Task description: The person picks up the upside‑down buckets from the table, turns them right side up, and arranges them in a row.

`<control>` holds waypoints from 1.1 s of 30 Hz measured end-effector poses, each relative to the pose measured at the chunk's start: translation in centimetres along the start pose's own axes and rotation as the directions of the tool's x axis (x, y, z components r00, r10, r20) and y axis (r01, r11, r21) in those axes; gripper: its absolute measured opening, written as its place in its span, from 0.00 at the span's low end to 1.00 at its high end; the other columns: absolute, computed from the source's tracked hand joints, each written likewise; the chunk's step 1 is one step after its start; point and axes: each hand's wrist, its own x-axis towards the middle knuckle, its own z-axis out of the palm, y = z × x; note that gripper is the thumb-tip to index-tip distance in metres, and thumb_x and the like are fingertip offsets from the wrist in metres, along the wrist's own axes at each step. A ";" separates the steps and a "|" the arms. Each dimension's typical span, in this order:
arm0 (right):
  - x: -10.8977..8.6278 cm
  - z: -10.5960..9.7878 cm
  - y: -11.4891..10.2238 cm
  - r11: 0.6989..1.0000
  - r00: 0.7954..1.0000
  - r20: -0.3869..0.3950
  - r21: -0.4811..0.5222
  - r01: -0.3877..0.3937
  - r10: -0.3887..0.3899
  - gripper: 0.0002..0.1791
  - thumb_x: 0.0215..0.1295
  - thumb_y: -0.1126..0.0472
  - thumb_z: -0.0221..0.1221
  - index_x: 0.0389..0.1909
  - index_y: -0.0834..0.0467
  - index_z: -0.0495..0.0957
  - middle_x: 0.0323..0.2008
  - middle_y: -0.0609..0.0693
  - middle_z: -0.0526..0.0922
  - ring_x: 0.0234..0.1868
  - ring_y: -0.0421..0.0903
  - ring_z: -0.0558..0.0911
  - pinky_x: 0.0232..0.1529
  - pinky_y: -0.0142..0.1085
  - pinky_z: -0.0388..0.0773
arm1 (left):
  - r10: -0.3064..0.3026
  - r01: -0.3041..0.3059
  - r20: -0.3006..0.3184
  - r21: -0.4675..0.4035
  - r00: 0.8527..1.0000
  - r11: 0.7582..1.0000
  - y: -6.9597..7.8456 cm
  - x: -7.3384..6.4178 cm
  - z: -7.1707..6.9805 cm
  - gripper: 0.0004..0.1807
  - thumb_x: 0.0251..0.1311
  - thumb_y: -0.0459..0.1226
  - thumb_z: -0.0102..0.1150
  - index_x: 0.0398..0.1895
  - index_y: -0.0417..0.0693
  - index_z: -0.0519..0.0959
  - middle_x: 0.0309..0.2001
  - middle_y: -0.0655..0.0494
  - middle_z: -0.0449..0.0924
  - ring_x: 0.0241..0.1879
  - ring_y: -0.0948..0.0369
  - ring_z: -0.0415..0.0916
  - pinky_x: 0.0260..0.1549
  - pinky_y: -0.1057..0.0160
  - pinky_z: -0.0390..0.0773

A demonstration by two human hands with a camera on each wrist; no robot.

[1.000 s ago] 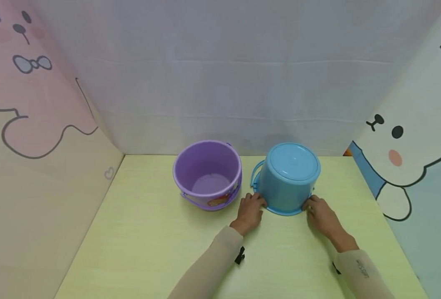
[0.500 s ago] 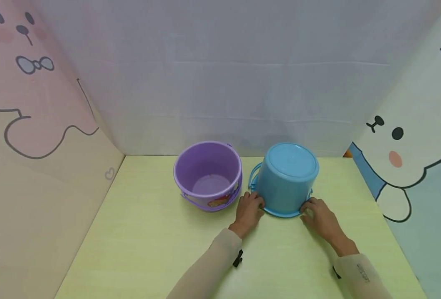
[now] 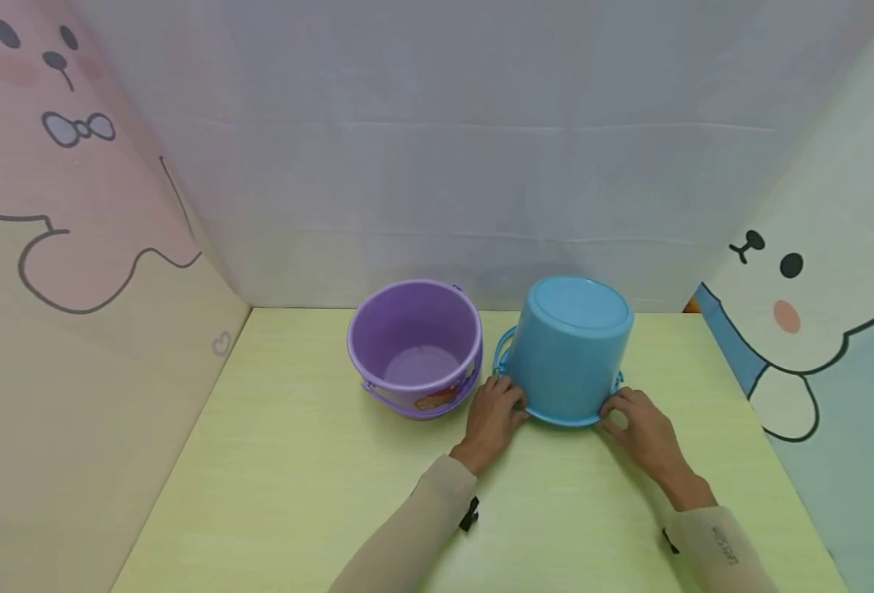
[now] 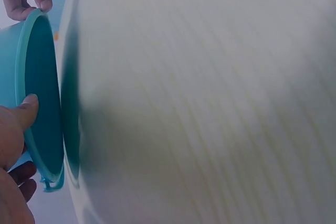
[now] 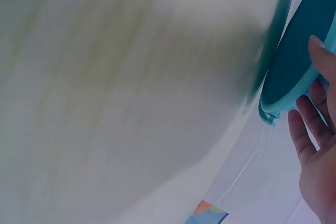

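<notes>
We see the inverted blue bucket (image 3: 572, 354) at 3 o'clock of the upright purple bucket (image 3: 414, 346), on the yellow-green bench (image 3: 296, 478). The left hand (image 3: 494, 414) and right hand (image 3: 640, 424) each have their grip clamped on its rim, thumbs under the lip in the wrist views. Compared with half a second ago, the near rim has lifted off the bench and the base tips toward 12 o'clock; we judge that turning it over has begun.

A staged play-style booth: cartoon animal panels (image 3: 73, 206) at left and right, a white sheet (image 3: 444, 148) behind, a pale green table (image 3: 296, 461) below.
</notes>
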 end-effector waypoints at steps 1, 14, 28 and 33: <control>0.0 -0.1 0.0 1.000 1.000 0.000 0.007 0.004 -0.004 0.23 0.39 0.73 0.83 0.29 0.53 0.80 0.37 0.48 0.82 0.41 0.52 0.82 0.34 0.50 0.83 | 0.009 -0.009 -0.006 -0.003 1.000 1.000 0.0 0.0 -0.1 0.10 0.57 0.45 0.79 0.35 0.56 0.85 0.40 0.62 0.78 0.45 0.61 0.75 0.46 0.64 0.77; 0.4 -0.8 0.7 0.995 0.997 -0.011 0.061 0.073 -0.072 0.24 0.41 0.73 0.82 0.34 0.53 0.78 0.38 0.46 0.82 0.40 0.46 0.80 0.30 0.41 0.79 | 0.080 -0.083 -0.061 -0.062 0.995 0.995 -0.7 0.3 -0.6 0.12 0.55 0.42 0.80 0.36 0.53 0.84 0.38 0.61 0.79 0.42 0.61 0.79 0.47 0.62 0.80; 0.4 -1.7 0.9 0.985 0.991 -0.111 0.141 0.096 -0.081 0.22 0.43 0.75 0.80 0.37 0.59 0.80 0.41 0.53 0.84 0.47 0.42 0.77 0.41 0.22 0.72 | 0.092 -0.109 -0.146 -0.113 0.985 0.988 -0.2 0.4 -1.2 0.13 0.52 0.44 0.81 0.35 0.53 0.85 0.37 0.63 0.82 0.40 0.63 0.80 0.42 0.66 0.78; 0.4 -1.7 1.1 0.969 0.983 -0.151 0.207 0.131 -0.101 0.20 0.69 0.46 0.63 0.37 0.62 0.81 0.41 0.56 0.84 0.48 0.45 0.77 0.57 0.16 0.66 | 0.100 -0.126 -0.171 -0.148 0.980 0.981 0.1 0.3 -1.4 0.13 0.51 0.42 0.81 0.35 0.52 0.86 0.37 0.62 0.83 0.40 0.62 0.81 0.41 0.67 0.79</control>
